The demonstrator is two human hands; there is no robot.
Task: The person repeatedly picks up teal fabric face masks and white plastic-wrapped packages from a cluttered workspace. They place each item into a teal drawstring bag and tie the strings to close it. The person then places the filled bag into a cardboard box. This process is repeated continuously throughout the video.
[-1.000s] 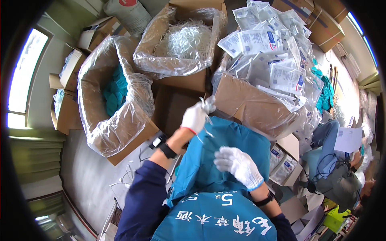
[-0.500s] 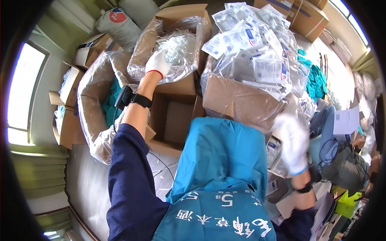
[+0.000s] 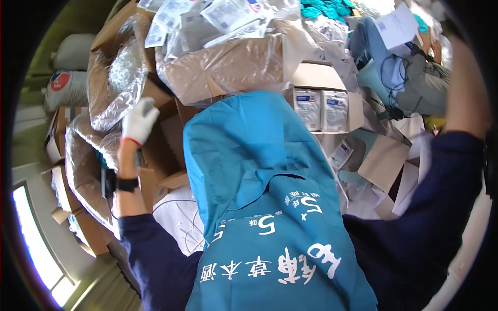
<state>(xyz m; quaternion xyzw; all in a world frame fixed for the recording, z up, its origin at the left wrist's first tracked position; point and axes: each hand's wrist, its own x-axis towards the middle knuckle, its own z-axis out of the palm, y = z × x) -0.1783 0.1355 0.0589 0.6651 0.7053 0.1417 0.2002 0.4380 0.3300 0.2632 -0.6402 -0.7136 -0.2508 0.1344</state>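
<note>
My left hand [image 3: 139, 121], in a white glove with a red cuff, is over the near edge of an open brown carton [image 3: 165, 136]. Its fingers look curled together, and whatever they may hold is hidden. Just beyond it stands a plastic-lined carton [image 3: 98, 76] with a heap of pale shredded strips [image 3: 124, 67]. My right forearm [image 3: 464, 88] reaches up along the right rim, and the hand itself is out of the picture. Ahead of me a large plastic-lined carton [image 3: 228, 67] is piled with white and clear printed packets [image 3: 179, 36].
An open carton [image 3: 319, 76] holding white packets [image 3: 333, 111] stands right of my blue apron [image 3: 259, 155]. Another person [image 3: 420, 78] sits at upper right near teal cloth [image 3: 327, 9] and a white box [image 3: 397, 27]. White sacks [image 3: 67, 90] lie at far left.
The view has swung right. My left hand has come away from the shredded strips toward the open carton. My right hand has risen out past the right rim.
</note>
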